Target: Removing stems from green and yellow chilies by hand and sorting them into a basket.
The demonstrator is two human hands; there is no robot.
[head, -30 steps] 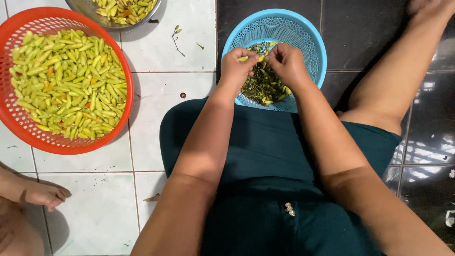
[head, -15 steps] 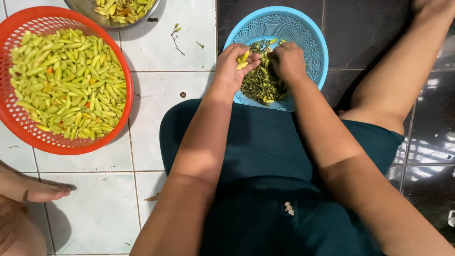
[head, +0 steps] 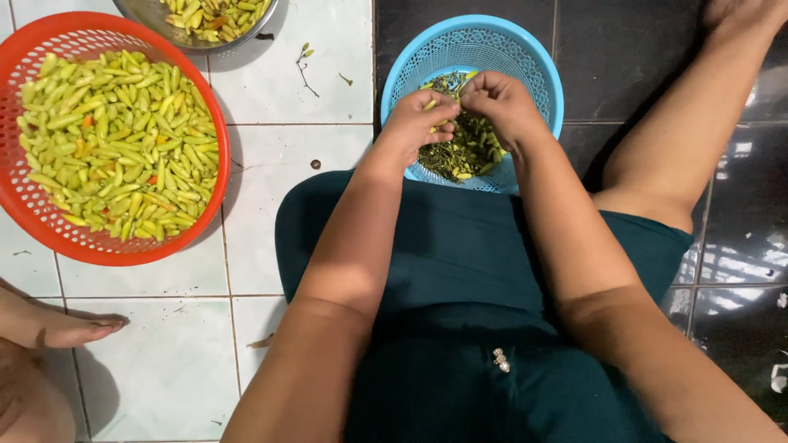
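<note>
Both hands are working together over the round light-blue plastic mesh basket [head: 538,61], which is sitting on the tiled floor [head: 287,98] just beyond the person's lap. The left hand [head: 414,123] is pinching a small yellow-green chilli pepper [head: 430,104] between thumb and fingers, and the right hand [head: 501,102] is closing narrowly on its far end. Dark green stems and scraps [head: 460,152] are covering only the basket's bottom. The large red plastic mesh basket [head: 25,205], at the floor's left edge, is holding a deep heap of yellow-green peppers [head: 123,148], so much appears to be left; a steel bowl [head: 148,16] at the top edge is holding a smaller lot.
</note>
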